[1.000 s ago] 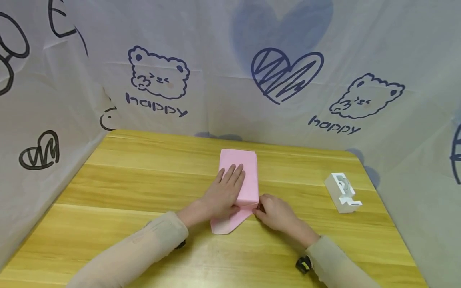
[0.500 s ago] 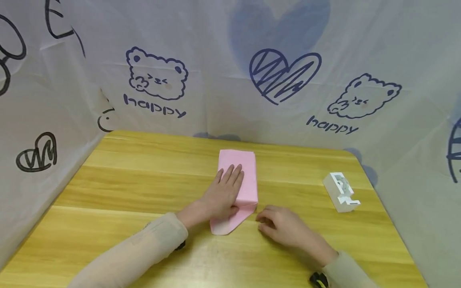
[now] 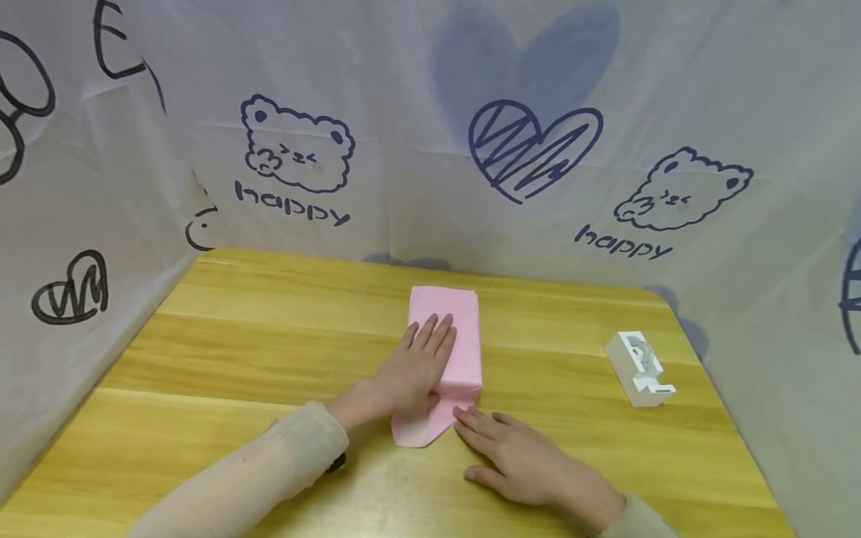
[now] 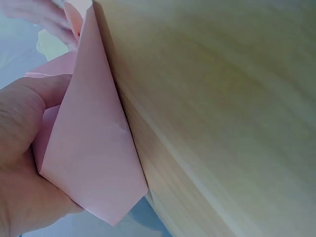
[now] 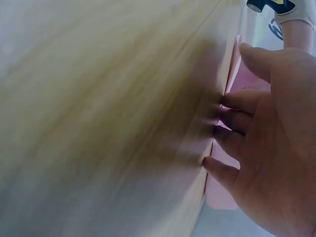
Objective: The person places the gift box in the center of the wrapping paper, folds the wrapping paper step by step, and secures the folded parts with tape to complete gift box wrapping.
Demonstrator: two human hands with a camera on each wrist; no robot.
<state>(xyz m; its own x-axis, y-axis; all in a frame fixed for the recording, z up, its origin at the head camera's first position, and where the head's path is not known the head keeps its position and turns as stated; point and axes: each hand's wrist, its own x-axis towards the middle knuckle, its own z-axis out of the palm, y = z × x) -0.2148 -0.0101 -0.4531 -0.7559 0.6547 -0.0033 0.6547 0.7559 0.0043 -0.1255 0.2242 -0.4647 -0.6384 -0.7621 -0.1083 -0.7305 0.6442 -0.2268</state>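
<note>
Pink paper (image 3: 467, 351), one piece, plain, folded in layers. Form: long and narrow; far part rectangular, near part tapering along a slanted right edge to a blunt tip. Crosswise fold line between the parts; layers gape beside it. Pose: lying on the wooden table (image 3: 269, 351), lengthwise, far end near the table's back edge.

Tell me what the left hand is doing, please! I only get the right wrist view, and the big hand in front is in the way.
Observer: The left hand rests on the pink paper, fingers straight, pointing toward its far end.
Child: Is there another thing on the table?
Observer: Yes, what looks like a white tape holder, over on the right, apart from both hands.
Child: What's behind the table?
Observer: A white cloth with two bear faces, each with "happy" written below.
</note>
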